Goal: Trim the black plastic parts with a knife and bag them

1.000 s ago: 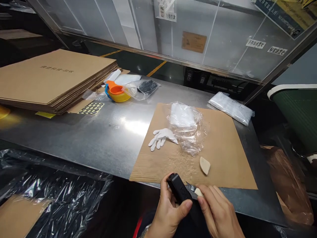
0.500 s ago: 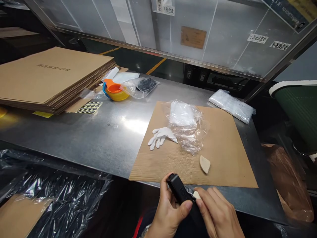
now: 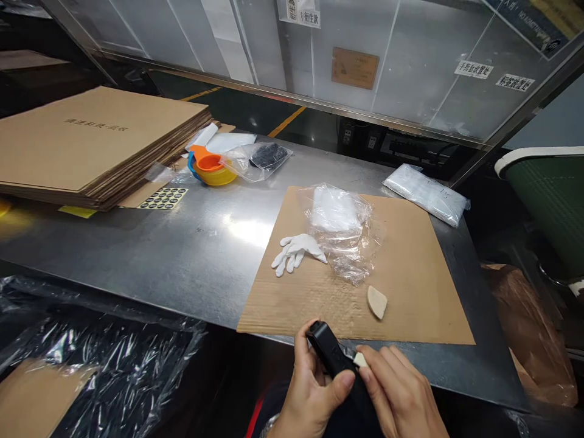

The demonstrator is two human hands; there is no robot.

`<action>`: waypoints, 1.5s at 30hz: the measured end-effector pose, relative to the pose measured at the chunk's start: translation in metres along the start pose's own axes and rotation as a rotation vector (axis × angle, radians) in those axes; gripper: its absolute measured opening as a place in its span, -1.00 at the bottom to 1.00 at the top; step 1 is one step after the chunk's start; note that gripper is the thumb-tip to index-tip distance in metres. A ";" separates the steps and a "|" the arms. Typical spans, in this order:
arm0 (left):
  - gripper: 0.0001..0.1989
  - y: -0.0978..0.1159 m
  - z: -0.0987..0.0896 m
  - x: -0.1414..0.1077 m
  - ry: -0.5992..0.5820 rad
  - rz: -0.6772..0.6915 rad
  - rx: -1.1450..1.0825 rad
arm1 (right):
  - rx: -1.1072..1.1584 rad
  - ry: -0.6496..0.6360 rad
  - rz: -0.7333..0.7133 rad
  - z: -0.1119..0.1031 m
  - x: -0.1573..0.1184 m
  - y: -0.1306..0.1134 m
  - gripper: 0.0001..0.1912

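Observation:
At the table's front edge, my left hand (image 3: 314, 386) is closed around a long black plastic object (image 3: 329, 348), its thumb lying across the top; I cannot tell what kind of device or part it is. My right hand (image 3: 401, 386) pinches a small cream-white wedge (image 3: 359, 359) against the right side of the black object. Beyond them, on a sheet of cardboard (image 3: 424, 274), lies a beige, rounded-triangular pad (image 3: 377, 303). A white glove (image 3: 298, 252) rests further left, beside a clear plastic bag (image 3: 342, 219) with white contents.
A tall stack of flat cardboard (image 3: 100, 146) covers the table's left end. Near it are orange and yellow tape rolls (image 3: 212, 170), a sticker sheet (image 3: 163, 198) and a bag with a black item (image 3: 269, 156). A plastic-wrapped packet (image 3: 426, 194) lies back right; a green chair (image 3: 547, 207) stands beyond.
Hardly anything differs. The small wedge and my right fingertips have shifted very slightly left along the black object; my left hand keeps its hold.

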State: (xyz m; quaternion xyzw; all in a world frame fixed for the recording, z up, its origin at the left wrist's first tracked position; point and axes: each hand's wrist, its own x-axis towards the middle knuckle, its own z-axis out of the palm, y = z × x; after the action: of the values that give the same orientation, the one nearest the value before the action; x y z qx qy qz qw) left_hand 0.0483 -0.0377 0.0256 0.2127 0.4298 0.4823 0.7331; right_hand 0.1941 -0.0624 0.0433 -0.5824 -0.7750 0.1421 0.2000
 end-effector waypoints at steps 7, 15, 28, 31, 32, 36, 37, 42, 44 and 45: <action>-0.26 -0.001 -0.001 0.000 -0.042 0.009 -0.001 | 0.047 0.047 0.102 0.007 0.003 0.002 -0.73; -0.23 -0.001 -0.001 0.001 -0.050 -0.031 0.003 | 0.104 0.067 0.073 0.002 0.004 0.002 -0.74; -0.15 -0.001 0.000 -0.001 -0.068 -0.071 0.001 | 0.005 0.039 -0.006 0.001 0.005 -0.001 -0.71; -0.14 -0.001 0.000 -0.002 -0.072 -0.078 -0.009 | 0.013 0.034 0.000 0.001 0.004 -0.002 -0.71; -0.13 -0.001 0.000 -0.002 -0.074 -0.081 -0.011 | 0.016 0.031 0.001 0.002 0.004 -0.002 -0.71; -0.13 -0.001 0.000 -0.002 -0.079 -0.083 -0.003 | 0.023 0.028 -0.007 0.003 0.004 -0.001 -0.72; -0.13 -0.001 0.000 -0.002 -0.077 -0.080 -0.002 | 0.022 0.030 -0.010 0.003 0.004 -0.001 -0.72; -0.15 -0.002 0.000 -0.002 -0.070 -0.073 -0.014 | 0.024 0.022 -0.002 0.006 0.004 0.000 -0.72; -0.15 -0.002 0.000 -0.001 -0.068 -0.073 -0.014 | 0.044 0.013 0.014 0.007 0.004 0.000 -0.72; -0.16 -0.003 -0.001 -0.001 -0.067 -0.074 -0.010 | 0.054 0.007 0.026 0.008 0.004 0.000 -0.72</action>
State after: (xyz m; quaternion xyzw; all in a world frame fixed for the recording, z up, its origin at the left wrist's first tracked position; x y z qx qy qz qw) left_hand 0.0491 -0.0398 0.0237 0.2091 0.4101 0.4497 0.7654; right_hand 0.1897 -0.0586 0.0366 -0.5872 -0.7625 0.1636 0.2167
